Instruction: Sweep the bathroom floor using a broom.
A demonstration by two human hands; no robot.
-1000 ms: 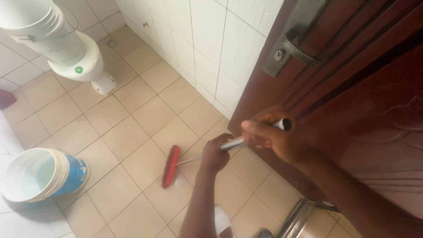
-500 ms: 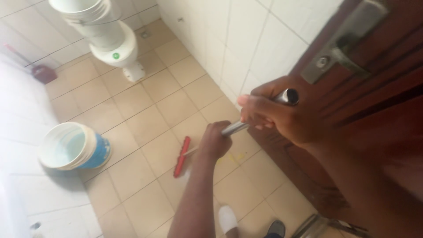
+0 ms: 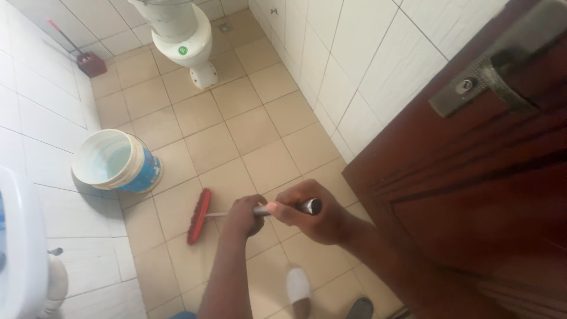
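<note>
Down on the beige tiled floor (image 3: 260,127) we now have the red brush head (image 3: 199,216) lying just right of the white-and-blue bucket (image 3: 118,160), where a moment ago it sat out nearer the middle of the floor, farther from that bucket. Our right hand (image 3: 316,220) has dropped from up beside the dark wooden door (image 3: 472,195) to a low position close to our left hand (image 3: 244,215), so the metal handle (image 3: 282,208) lies flatter and the two hands sit nearly together. We judge this as a stroke drawn back toward us, with the bristles kept on the tile.

Both sets of fingers are curled tight round the handle: the left wraps it lower down, nearer the brush, and the right closes over the top end, whose dark cap shows just past the knuckles. The pale lower shaft runs from our left fist out to the brush head, which stands well apart from the fingers. Farther off, the white toilet (image 3: 183,35) stands by the tiled wall (image 3: 354,71)
</note>
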